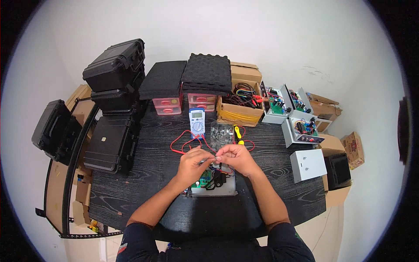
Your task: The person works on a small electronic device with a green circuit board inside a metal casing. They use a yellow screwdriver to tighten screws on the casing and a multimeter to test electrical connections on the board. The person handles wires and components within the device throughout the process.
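My left hand (193, 162) and my right hand (237, 158) meet above an open grey metal housing (229, 187). Fingertips of both are pinched together around something small that I cannot make out. Inside the housing lie a green circuit board (203, 179) and black cables (217, 180); my hands cover its far part. Just beyond my hands stands a blue-and-white multimeter (197, 124) with red test leads (171, 146). Beside the meter sits a see-through parts box (221, 134) with small pieces in it. A yellow-handled tool (237, 132) lies at its right.
Black hard cases (111, 142) are stacked at the left. At the back are small drawers (167, 105) under black foam sheets (207, 74), and a cardboard box (238, 112) of cables. Open circuit units (301, 131) and a closed grey housing (308, 166) stand on the right of the black table (270, 174).
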### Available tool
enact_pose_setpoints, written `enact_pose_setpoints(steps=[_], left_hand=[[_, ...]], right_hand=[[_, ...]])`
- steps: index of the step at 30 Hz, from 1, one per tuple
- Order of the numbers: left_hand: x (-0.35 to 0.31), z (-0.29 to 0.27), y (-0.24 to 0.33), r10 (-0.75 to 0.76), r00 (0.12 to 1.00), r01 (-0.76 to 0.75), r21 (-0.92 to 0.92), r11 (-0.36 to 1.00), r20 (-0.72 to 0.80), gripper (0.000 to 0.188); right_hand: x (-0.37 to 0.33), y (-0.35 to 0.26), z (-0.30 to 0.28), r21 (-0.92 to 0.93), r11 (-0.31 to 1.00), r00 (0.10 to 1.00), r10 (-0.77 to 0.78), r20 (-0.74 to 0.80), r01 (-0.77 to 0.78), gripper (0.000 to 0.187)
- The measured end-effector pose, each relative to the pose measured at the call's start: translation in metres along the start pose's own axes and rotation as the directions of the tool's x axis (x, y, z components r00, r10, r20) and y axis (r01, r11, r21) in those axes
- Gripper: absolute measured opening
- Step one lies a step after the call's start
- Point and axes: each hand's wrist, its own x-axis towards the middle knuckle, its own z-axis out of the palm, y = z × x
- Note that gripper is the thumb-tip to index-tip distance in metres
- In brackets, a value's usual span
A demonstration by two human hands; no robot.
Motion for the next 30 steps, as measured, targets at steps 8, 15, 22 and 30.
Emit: enact_pose_setpoints(steps=[8,15,22,30], left_hand=[[-0.003,0.003,-0.001,0.064,0.998,-0.064,0.047,0.997,-0.001,0.011],[-0.001,0.000,0.005,0.083,0.997,-0.083,0.033,0.996,0.003,0.010],[-0.004,-0.002,0.005,0.084,0.994,-0.088,-0.062,0.994,-0.072,0.015],[-0.002,-0.002,0.008,0.266,0.951,-0.265,0.030,0.964,-0.155,0.022]], right_hand=[[-0.004,0.000,0.002,0.095,0.994,0.998,0.053,-0.027,-0.050,0.017],[-0.008,0.003,0.006,-0.061,0.997,0.996,-0.041,-0.076,0.036,0.016],[-0.016,-0.009,0.016,-0.004,1.000,0.998,0.028,-0.057,-0.029,0.015],[-0.013,0.006,0.024,0.249,0.968,0.997,0.037,-0.073,-0.018,0.014]])
